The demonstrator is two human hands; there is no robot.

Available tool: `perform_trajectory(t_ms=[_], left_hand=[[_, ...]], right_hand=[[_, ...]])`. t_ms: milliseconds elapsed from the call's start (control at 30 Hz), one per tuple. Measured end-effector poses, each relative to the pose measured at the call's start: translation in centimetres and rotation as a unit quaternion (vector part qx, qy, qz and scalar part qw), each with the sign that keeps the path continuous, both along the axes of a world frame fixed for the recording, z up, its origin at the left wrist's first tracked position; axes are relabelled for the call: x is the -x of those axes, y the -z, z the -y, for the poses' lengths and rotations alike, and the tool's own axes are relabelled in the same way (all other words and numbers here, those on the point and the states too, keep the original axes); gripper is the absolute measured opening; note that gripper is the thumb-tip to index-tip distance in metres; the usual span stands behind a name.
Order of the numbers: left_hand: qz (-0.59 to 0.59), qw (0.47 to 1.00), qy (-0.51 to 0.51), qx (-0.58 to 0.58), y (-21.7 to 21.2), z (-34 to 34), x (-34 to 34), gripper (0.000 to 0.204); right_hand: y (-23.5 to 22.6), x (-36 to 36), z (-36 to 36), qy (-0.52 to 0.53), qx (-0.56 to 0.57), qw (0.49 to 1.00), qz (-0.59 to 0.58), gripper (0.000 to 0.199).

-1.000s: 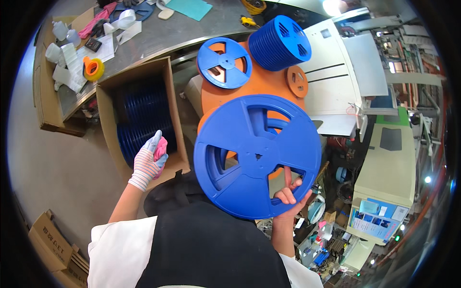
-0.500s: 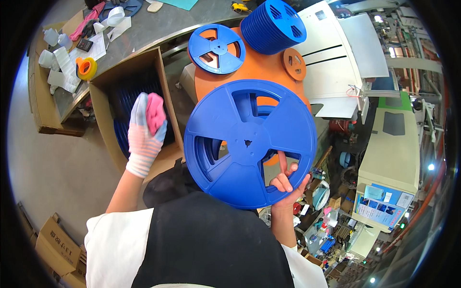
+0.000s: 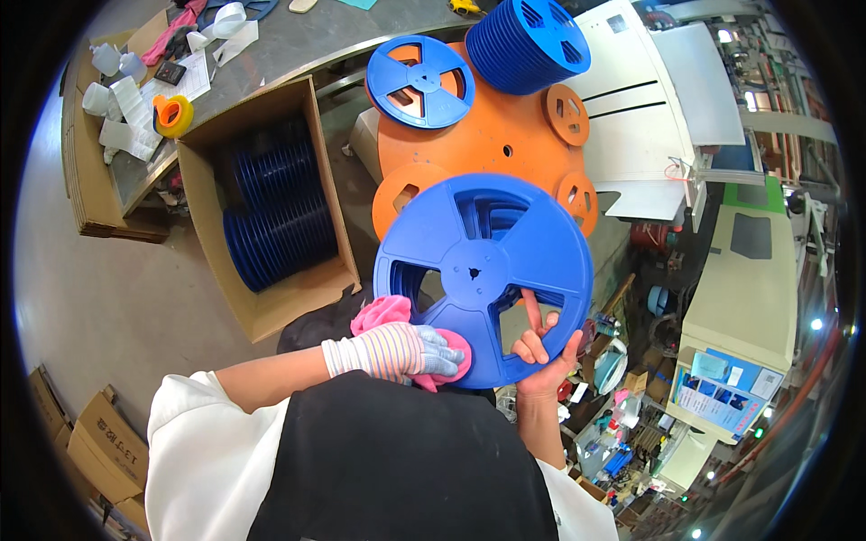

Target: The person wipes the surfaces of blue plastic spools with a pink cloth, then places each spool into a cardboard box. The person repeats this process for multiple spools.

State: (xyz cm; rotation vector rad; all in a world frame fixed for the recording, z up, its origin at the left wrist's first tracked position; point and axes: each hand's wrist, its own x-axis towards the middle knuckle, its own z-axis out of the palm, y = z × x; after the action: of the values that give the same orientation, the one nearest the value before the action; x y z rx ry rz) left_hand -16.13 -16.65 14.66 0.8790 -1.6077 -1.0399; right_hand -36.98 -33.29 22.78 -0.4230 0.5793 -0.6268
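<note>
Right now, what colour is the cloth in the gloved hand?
The cloth is pink, best seen in the head view.

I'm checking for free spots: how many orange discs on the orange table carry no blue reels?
3: the upper-right disc beside the tall blue stack, plus the lower-right disc and lower-left disc, both partly behind the held blue reels. Others may be hidden.

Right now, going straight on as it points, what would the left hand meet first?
Left hand would first meet the held blue reel, which its pink cloth seems to touch; beyond that, probably the right hand; depth is unclear.
</note>
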Motion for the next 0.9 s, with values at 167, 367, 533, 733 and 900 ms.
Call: perform_trajectory(t_ms=[167,367,533,733,900], left_hand=[[0.234,0.958,-0.094,0.137,-0.3,3.6,-1.9,0.044],[-0.069,0.944,-0.173,-0.272,0.2,6.4,-3.6,0.042],[0.209,0.971,0.021,0.117,3.0,-0.1,0.4,0.038],[0.328,0.930,-0.134,0.100,1.2,2.9,-2.5,0.043],[-0.042,0.958,-0.234,-0.162,-2.9,8.9,-2.1,0.026]], right_hand=[[-0.3,0.4,-0.1,-0.020,0.009,1.000,0.009,0.039],[-0.2,1.0,-1.2,-0.024,0.011,0.999,0.019,0.040],[0.5,2.1,-1.2,0.009,-0.010,1.000,-0.007,0.046],[0.6,2.0,-1.4,-0.002,-0.009,1.000,0.005,0.046],[0.1,1.2,-1.8,-0.036,0.010,0.999,0.006,0.045]])
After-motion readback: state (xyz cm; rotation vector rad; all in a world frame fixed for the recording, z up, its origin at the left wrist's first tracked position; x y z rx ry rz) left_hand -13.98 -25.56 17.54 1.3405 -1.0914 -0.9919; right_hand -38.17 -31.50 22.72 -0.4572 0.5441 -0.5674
